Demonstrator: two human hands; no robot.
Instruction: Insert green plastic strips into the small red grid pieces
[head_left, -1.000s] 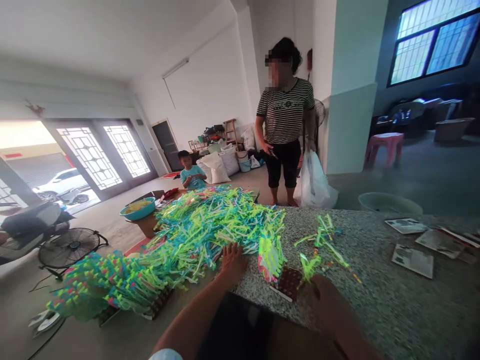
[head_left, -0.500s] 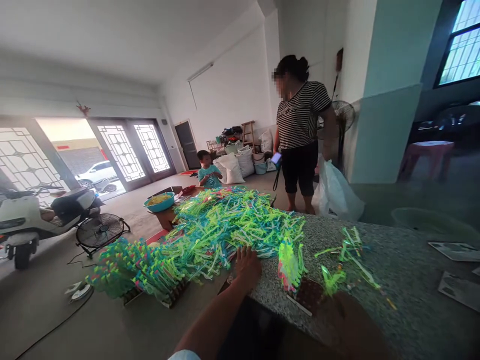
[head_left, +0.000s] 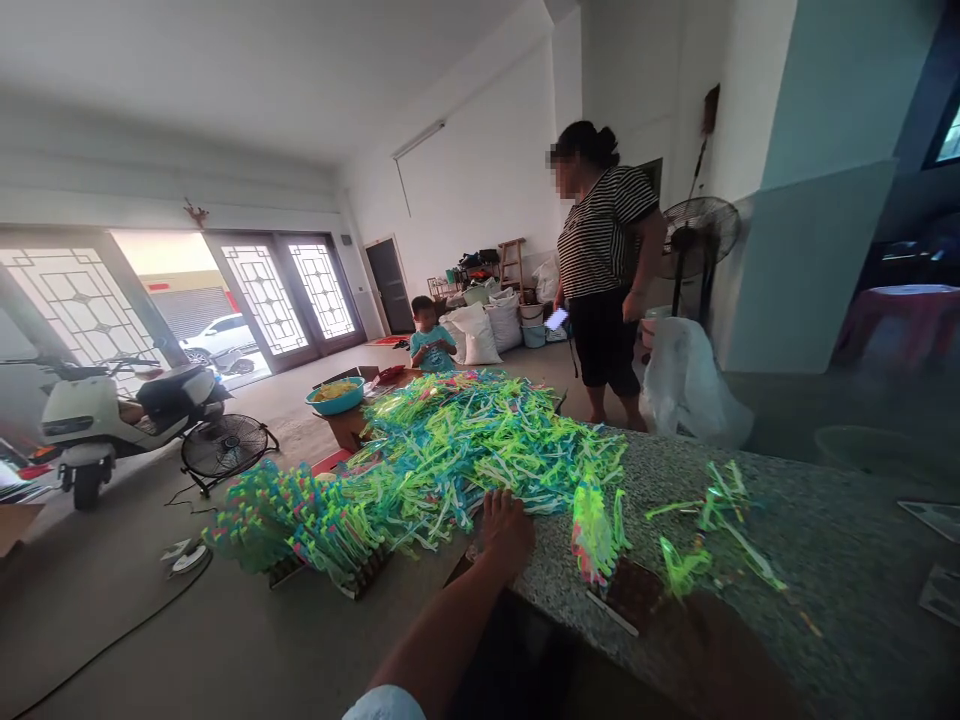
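Observation:
My left hand (head_left: 507,530) lies flat, fingers apart, on the edge of a speckled stone table (head_left: 810,560), touching the rim of a big pile of neon green and blue plastic pieces (head_left: 480,450). A standing bunch of the same pieces (head_left: 594,530) rises from a brown board (head_left: 634,595) to the right of it. My right hand (head_left: 712,640) is dark and blurred at the table's near edge, just below a small green piece (head_left: 679,568). Whether it holds that piece cannot be made out. Several loose pieces (head_left: 724,500) lie further right.
A person in a striped shirt (head_left: 604,240) stands beyond the table with a phone, beside a white bag (head_left: 690,390) and a stand fan (head_left: 697,235). A child (head_left: 429,340) sits behind. A blue bowl (head_left: 335,397), floor fan (head_left: 225,450) and scooter (head_left: 112,410) are left.
The view has swung to the left, bringing the scooter into sight. The standing person has turned sideways and raised a phone. My hands have kept their places on the table.

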